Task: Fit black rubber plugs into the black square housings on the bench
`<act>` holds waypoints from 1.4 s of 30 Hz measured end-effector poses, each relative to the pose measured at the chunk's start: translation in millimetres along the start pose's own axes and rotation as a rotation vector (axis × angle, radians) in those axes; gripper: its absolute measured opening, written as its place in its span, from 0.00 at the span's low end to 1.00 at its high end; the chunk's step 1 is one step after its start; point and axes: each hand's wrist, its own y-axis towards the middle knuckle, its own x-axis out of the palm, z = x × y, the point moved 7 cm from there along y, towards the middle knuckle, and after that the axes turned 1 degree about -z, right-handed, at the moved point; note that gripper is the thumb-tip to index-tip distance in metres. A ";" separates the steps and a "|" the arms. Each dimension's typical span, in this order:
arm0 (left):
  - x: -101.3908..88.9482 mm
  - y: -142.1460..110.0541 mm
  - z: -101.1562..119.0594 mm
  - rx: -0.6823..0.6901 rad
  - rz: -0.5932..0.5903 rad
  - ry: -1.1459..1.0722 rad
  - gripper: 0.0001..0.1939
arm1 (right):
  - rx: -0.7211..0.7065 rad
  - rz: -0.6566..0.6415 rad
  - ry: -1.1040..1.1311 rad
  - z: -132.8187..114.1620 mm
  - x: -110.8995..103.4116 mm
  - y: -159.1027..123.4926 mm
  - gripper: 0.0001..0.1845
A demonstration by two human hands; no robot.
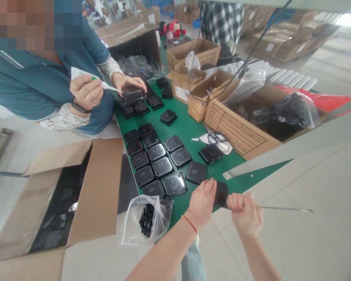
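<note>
My left hand (203,199) is closed on the left edge of a black plastic cover (221,194) at the table's near edge. My right hand (246,214) makes a fist against the cover's right side. Out of that fist, pointing right, sticks a long thin metal rod (286,208) with a flattened tip, like a screwdriver shaft; its handle is hidden by my fingers. Another black cover (196,172) lies just beyond my left hand. Rows of similar black covers (162,167) lie flat to the left of it.
A clear bag of small black parts (148,220) sits at the table's (183,125) near left corner. Opposite, a co-worker's hands hold a white tube (86,76) and a black housing (132,95). Scissors (216,137) lie by a cardboard box (240,123). An open carton (96,191) stands left.
</note>
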 end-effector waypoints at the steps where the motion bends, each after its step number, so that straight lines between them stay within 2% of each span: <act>1: -0.4 -0.1 0.0 0.000 0.004 -0.003 0.34 | -0.008 0.001 -0.005 -0.1 0.3 0.7 0.32; 14: 6.2 2.5 -1.4 0.008 0.015 0.029 0.33 | 0.006 -0.013 0.033 3.8 -7.0 7.2 0.32; 22: 0.1 1.1 0.0 -0.020 -0.004 0.011 0.35 | 0.072 0.013 0.091 8.7 -4.7 15.6 0.33; 25: -2.4 2.1 0.5 -0.034 -0.035 0.048 0.36 | 0.155 0.078 0.105 8.5 -22.5 23.7 0.35; 27: -3.5 2.5 2.5 -0.045 -0.049 0.086 0.37 | 0.205 0.170 0.131 6.4 -48.3 31.1 0.32; 30: -1.2 -1.5 15.5 -0.002 -0.022 0.146 0.40 | 0.295 0.344 0.087 9.0 -94.8 42.8 0.22; 32: 6.8 -9.5 30.1 0.075 0.003 0.201 0.38 | 0.333 0.405 0.023 14.6 -115.1 53.7 0.16; 34: 19.3 -20.4 40.9 0.129 -0.006 0.263 0.34 | 0.334 0.415 -0.024 21.6 -121.2 69.3 0.16; 37: 29.1 -34.1 43.6 0.144 -0.035 0.313 0.31 | 0.350 0.409 -0.086 33.5 -112.4 96.2 0.15; 40: 19.5 -39.9 41.1 0.174 -0.070 0.300 0.27 | 0.375 0.428 -0.188 38.0 -101.9 115.5 0.11; 42: 7.6 -42.4 39.4 0.161 -0.082 0.242 0.26 | 0.380 0.449 -0.209 34.7 -100.3 116.1 0.09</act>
